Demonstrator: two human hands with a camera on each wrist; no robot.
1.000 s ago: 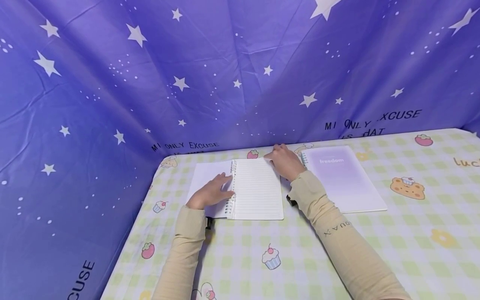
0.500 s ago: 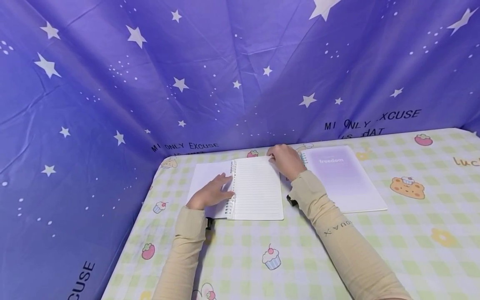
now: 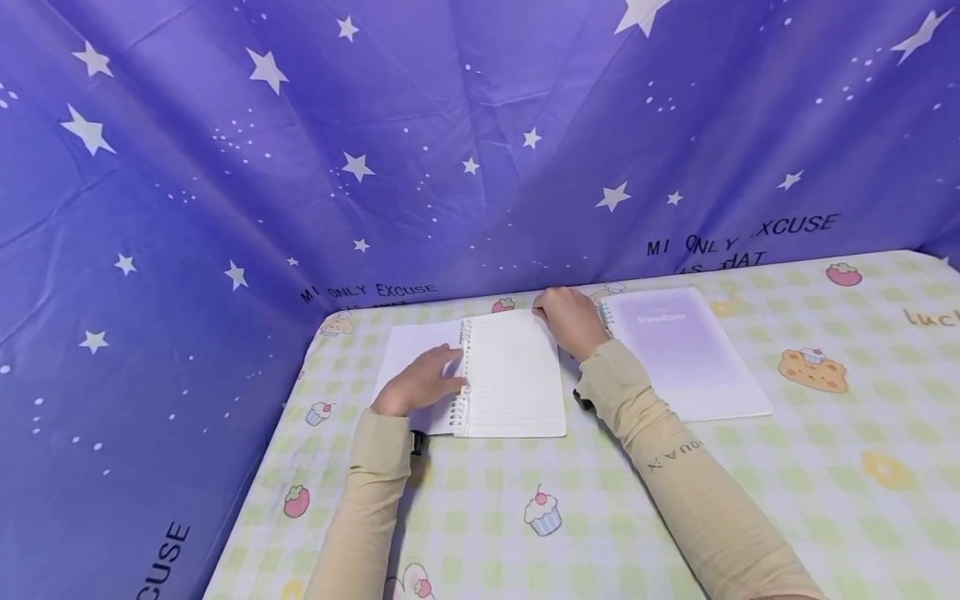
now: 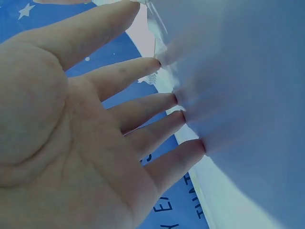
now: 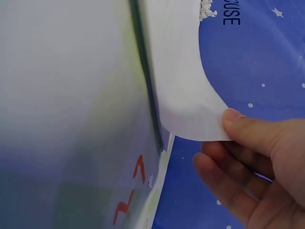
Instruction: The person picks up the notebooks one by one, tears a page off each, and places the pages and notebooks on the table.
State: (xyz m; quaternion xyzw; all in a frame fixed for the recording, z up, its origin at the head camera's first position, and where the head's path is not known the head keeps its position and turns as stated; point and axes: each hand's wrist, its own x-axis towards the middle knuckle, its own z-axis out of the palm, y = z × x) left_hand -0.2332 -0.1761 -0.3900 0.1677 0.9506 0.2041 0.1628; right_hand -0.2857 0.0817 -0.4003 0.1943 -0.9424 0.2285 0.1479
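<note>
A spiral notebook lies open on the table, its lined right page point(image 3: 513, 383) facing up beside the plain left side point(image 3: 405, 346). My left hand point(image 3: 420, 382) rests on the left side next to the rings, fingers spread. In the left wrist view its fairly straight fingertips point(image 4: 193, 148) touch the white surface. At the top right corner, my right hand point(image 3: 572, 323) pinches the page between thumb and fingers. The right wrist view shows that sheet point(image 5: 190, 107) curling up from the pages below, its corner under the thumb.
A lilac spiral notebook point(image 3: 682, 358) marked "freedom" lies closed just right of the right forearm. The table wears a green checked cloth point(image 3: 465, 517) with printed cupcakes and strawberries. A purple starry curtain point(image 3: 420, 125) hangs behind and to the left.
My right hand's fingers have drawn in on the page's top right corner, which is lifting and bending. My left hand stays in place. The head view has shifted slightly.
</note>
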